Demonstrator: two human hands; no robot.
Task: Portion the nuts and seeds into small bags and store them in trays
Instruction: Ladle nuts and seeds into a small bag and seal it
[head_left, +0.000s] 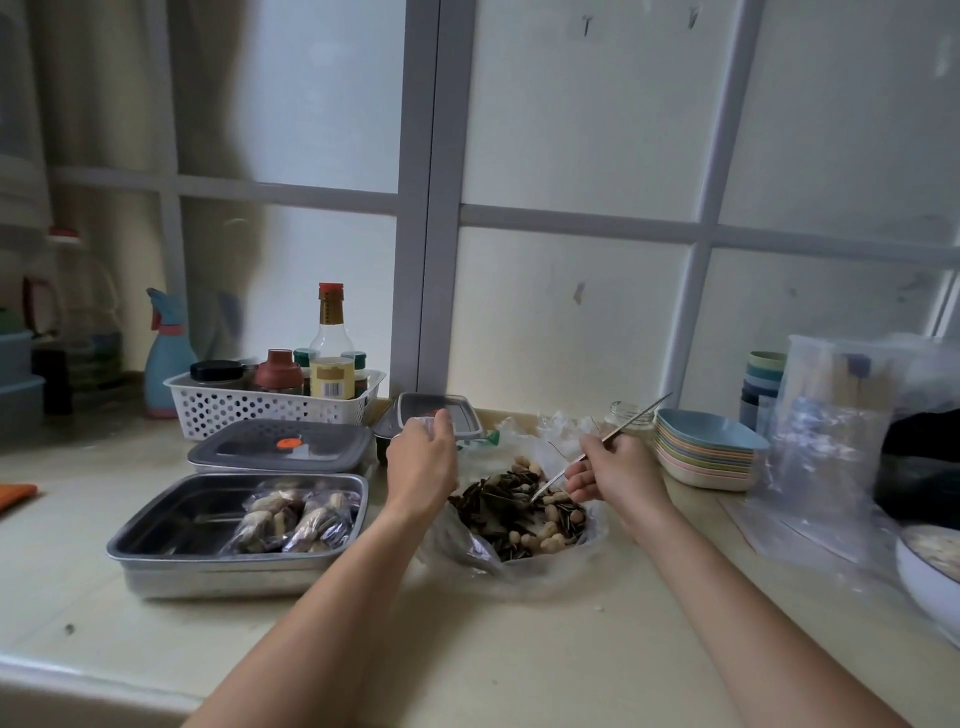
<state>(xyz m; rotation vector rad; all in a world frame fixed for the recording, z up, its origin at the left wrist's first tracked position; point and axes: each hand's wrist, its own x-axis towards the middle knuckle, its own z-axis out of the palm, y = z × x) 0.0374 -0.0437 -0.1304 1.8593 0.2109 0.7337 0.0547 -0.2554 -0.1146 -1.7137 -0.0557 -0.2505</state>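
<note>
Head view: our left hand curls round a small clear bag behind the heap. Our right hand pinches a long thin metal utensil, its tip in the nuts and seeds heaped on an open plastic bag. Filled small bags lie in the steel tray to the left

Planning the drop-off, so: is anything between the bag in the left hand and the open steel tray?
Nothing visible: the left hand holds the small bag just right of the tray, whose left half is bare beside the filled bags.
</note>
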